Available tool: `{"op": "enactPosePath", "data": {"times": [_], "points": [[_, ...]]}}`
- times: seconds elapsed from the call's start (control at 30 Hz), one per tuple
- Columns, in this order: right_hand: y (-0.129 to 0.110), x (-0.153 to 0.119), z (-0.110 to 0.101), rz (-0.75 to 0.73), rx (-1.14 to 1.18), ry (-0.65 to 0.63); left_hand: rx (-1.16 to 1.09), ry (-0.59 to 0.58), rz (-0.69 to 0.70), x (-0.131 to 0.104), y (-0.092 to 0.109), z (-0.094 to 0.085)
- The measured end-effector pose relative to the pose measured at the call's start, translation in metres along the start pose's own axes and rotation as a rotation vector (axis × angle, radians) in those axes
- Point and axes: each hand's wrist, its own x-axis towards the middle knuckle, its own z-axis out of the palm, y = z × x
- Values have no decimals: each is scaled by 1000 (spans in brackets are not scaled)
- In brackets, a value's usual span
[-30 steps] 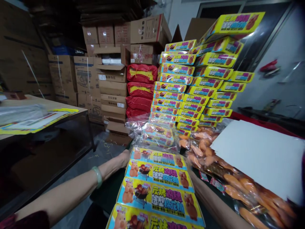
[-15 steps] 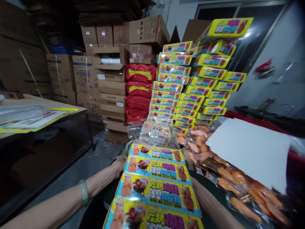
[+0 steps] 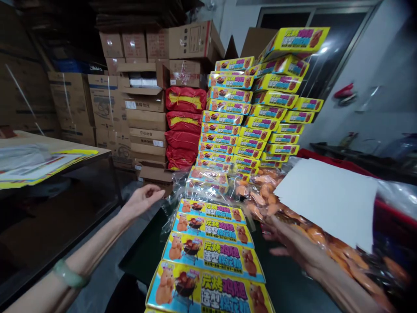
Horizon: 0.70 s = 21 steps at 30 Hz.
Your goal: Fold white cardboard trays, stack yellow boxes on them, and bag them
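Several yellow and blue printed boxes (image 3: 211, 256) lie in a row on a dark green surface (image 3: 143, 243), running away from me. A clear plastic bag (image 3: 176, 187) spreads around the far end of the row, beside two more boxes (image 3: 208, 176). My left hand (image 3: 145, 200), with a pale green bangle on the wrist, is raised left of the row; its fingers are curled, thumb and fingertips apart, holding nothing. To the right of the row, my right hand (image 3: 289, 243) is spread, slightly blurred and empty, near packs of orange items (image 3: 267, 195).
Tall stacks of the same boxes (image 3: 224, 117) stand behind. A white sheet (image 3: 329, 200) lies over the orange packs at right. At left is a table (image 3: 104, 152) with printed sheets; cartons (image 3: 145, 119) and red bundles (image 3: 184, 119) rise beyond.
Both hands have come away from the sides of the box row, the left moving left and up, the right outward to the right. The bag's left edge now shows. The view has shifted slightly.
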Motion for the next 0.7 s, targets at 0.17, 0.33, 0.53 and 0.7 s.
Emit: {"op": "enactPosePath", "data": {"times": [0.17,0.33,0.53,0.7], "points": [[-34,21,29,-393,-329,67,194,-162,382,20,36,11],[-20,25,41,-702,-736,241,487,-156,434,20,39,20],[3,-20,24,-1247,-821,533,658,160,982,-36,38,6],[15,-49,20,-1489,-926,633,674,271,1127,-72,29,9]]}}
